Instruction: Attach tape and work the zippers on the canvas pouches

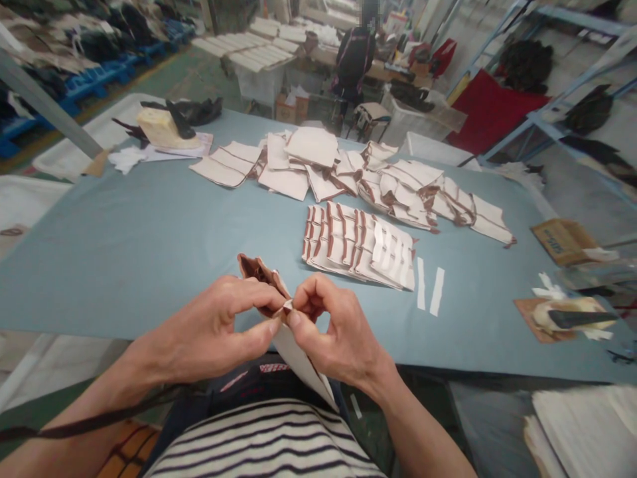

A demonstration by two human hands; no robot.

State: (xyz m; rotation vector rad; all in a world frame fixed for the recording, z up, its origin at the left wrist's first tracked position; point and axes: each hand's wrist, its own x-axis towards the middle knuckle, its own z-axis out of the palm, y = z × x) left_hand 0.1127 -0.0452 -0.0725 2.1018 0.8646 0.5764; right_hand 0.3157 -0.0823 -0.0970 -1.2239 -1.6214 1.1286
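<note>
Close to my body at the table's near edge is a cream fabric piece [302,358] with brown edging, standing on edge and tilted. My left hand [223,325] pinches its upper edge between thumb and forefinger. Right beside it, my right hand [338,332] pinches the same edge, the fingertips almost meeting. A small white bit [287,305] shows between the fingertips; I cannot make out what it is. Just beyond my right hand lies an overlapping row of cream fabric pieces [343,242] with brown edges. White strips [436,292] lie on that row's right end and beside it.
A loose heap of cream pieces [311,149] spreads across the back of the blue-grey table [149,252]. A yellowish block [159,128] stands back left. Far right are a cardboard box [565,240] and a dark-handled tool [582,320]. A person [354,60] is farther back.
</note>
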